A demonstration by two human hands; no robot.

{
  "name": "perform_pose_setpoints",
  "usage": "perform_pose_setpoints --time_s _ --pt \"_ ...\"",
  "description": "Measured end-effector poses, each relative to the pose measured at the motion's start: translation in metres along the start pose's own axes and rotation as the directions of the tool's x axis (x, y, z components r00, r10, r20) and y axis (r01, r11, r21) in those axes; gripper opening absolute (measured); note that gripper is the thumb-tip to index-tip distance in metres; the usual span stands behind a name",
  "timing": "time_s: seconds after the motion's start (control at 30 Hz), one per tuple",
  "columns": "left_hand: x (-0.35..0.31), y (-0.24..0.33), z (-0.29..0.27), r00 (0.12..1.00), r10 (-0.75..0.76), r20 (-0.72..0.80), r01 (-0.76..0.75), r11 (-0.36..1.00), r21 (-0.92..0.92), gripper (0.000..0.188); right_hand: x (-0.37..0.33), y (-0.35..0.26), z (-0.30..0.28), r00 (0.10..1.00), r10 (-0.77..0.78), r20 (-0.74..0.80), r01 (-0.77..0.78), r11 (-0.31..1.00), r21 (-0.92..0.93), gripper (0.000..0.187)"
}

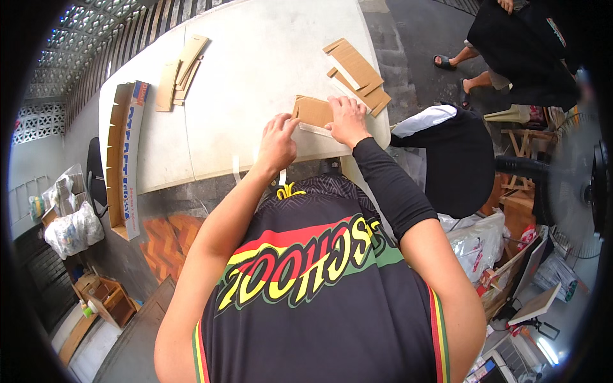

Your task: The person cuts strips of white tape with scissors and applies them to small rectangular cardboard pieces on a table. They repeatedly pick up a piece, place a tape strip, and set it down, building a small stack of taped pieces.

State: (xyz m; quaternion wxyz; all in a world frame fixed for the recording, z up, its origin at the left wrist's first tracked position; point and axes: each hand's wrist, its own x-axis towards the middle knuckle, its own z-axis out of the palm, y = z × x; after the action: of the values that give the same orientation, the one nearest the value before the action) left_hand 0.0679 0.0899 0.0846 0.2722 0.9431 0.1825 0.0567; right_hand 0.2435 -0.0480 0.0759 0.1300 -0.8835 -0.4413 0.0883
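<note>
Head view: white table [255,70] bears cardboard pieces [354,70]; grey concrete floor [421,38].

Brown cardboard piece [311,110] showing plain, unprinted face, pale strip along lower edge. Table [255,57] showing off-white. Right hand [345,119] wearing black sleeve [389,185]. Jersey [319,287] showing black with red, yellow, green bands, yellow lettering. Long box [124,159] showing tan inside, white side with blue and red print. More brown cardboard stacks [356,71] lying plain.
</note>
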Motion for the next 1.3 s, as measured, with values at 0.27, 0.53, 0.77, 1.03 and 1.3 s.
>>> perform_pose_setpoints --time_s 0.27,0.53,0.77,1.03,1.3 --pt "-0.028 0.004 -0.03 0.879 -0.462 0.116 0.425 0.651 -0.629 0.052 -0.014 -0.016 -0.028 0.935 0.134 0.328 -0.337 0.623 0.706 0.048" --pt "0.0 0.032 -0.081 0.905 -0.333 0.264 0.335 0.179 -0.925 0.031 -0.054 -0.072 -0.071 0.948 -0.026 0.319 -0.319 -0.029 0.947 0.039" --pt "0.014 0.047 -0.106 0.895 -0.356 0.269 0.366 0.243 -0.898 0.028 -0.069 -0.087 -0.097 0.977 0.027 0.212 -0.214 0.14 0.967 0.04" --pt "0.037 0.068 -0.107 0.9 -0.286 0.33 0.411 0.298 -0.862 0.037 -0.09 -0.091 -0.106 0.976 0.161 0.147 -0.144 -0.026 0.989 0.034" --pt "0.043 0.082 -0.109 0.96 -0.102 0.261 0.277 0.209 -0.938 0.027 -0.096 -0.089 -0.12 0.964 0.245 0.102 -0.054 -0.197 0.979 0.03"
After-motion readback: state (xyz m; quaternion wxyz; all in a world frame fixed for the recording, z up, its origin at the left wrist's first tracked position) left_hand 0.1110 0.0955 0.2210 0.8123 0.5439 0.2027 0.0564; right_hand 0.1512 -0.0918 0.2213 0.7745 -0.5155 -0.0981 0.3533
